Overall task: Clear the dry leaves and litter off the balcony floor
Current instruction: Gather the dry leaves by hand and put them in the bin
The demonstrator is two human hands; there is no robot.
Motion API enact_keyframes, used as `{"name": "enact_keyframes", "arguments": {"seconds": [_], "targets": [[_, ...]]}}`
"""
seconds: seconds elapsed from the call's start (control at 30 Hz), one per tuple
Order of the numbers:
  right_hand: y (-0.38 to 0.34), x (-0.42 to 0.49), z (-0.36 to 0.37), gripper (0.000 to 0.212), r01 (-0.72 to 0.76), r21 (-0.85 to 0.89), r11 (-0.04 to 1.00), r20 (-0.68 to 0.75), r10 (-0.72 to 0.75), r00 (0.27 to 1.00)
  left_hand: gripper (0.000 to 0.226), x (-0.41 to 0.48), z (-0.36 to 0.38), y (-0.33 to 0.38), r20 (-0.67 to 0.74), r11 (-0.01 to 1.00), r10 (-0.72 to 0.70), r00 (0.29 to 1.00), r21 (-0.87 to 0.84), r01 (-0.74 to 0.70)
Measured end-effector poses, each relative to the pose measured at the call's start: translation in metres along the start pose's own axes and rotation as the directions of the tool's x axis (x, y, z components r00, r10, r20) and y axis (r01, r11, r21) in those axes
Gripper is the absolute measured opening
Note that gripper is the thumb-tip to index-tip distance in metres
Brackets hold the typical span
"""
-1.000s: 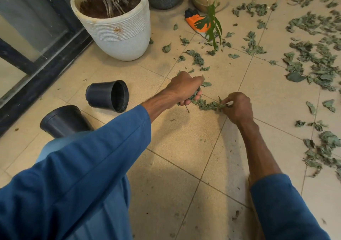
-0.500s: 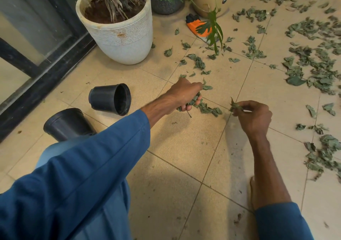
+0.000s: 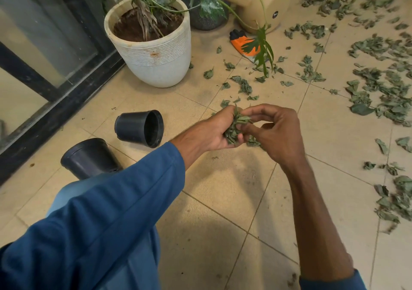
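Note:
My left hand [image 3: 211, 131] is raised above the tiles and cups a bunch of dry green leaves [image 3: 235, 126] in its curled fingers. My right hand [image 3: 274, 131] is right beside it, fingers curled, its fingertips touching that same bunch. More dry leaves lie scattered on the beige floor tiles [image 3: 223, 178]: a few pieces [image 3: 244, 87] just beyond my hands, thick patches [image 3: 383, 95] to the far right and another cluster [image 3: 399, 200] at the right edge.
Two empty black plastic pots lie on their sides at the left, one [image 3: 140, 128] near my left forearm, one [image 3: 89, 158] by my knee. A white planter [image 3: 156, 53] with a plant, a beige watering can [image 3: 265, 2] and an orange glove [image 3: 244, 43] stand behind. A dark door frame [image 3: 55, 111] runs along the left.
Both hands have lifted off the floor and come together. The leaves my right hand picked up now sit in the bunch held in my left hand.

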State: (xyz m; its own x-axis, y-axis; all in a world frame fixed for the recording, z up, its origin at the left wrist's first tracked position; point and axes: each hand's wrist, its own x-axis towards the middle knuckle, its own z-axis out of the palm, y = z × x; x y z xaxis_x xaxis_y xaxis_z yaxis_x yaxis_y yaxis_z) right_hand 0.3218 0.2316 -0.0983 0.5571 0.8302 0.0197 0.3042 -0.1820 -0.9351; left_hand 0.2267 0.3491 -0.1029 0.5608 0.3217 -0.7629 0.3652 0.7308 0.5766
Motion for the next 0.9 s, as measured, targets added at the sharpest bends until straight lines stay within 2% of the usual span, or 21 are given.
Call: {"name": "enact_keyframes", "arguments": {"seconds": [0.1, 0.23, 0.4, 0.5, 0.67, 0.9], "targets": [[-0.001, 0.003, 0.005, 0.023, 0.016, -0.076, 0.997, -0.007, -0.016, 1.000, 0.038, -0.003, -0.002, 0.002, -0.004, 0.996, -0.042, 0.999, -0.074, 0.042], [-0.003, 0.006, 0.013, 0.021, 0.020, -0.182, 0.983, 0.033, -0.014, 0.999, 0.032, -0.001, -0.005, 0.001, -0.032, 0.998, -0.048, 0.998, -0.047, 0.047], [-0.005, 0.008, 0.021, 0.024, 0.036, -0.293, 0.955, 0.029, -0.028, 0.999, 0.044, 0.001, -0.005, 0.000, -0.032, 1.000, 0.007, 0.999, 0.003, -0.006], [-0.004, 0.008, 0.028, 0.029, 0.038, -0.264, 0.964, 0.003, -0.039, 0.999, 0.045, 0.008, -0.005, -0.002, -0.060, 0.996, 0.071, 0.996, 0.057, -0.067], [-0.001, 0.002, 0.033, 0.028, 0.060, -0.163, 0.985, -0.088, -0.075, 0.993, 0.020, 0.015, -0.006, -0.007, -0.173, 0.992, 0.116, 0.978, 0.064, -0.106], [0.002, 0.002, 0.013, 0.020, 0.007, 0.074, 0.997, 0.091, -0.013, 0.996, 0.018, 0.016, -0.010, -0.006, -0.269, 0.990, 0.142, 0.953, 0.037, -0.137]]}}
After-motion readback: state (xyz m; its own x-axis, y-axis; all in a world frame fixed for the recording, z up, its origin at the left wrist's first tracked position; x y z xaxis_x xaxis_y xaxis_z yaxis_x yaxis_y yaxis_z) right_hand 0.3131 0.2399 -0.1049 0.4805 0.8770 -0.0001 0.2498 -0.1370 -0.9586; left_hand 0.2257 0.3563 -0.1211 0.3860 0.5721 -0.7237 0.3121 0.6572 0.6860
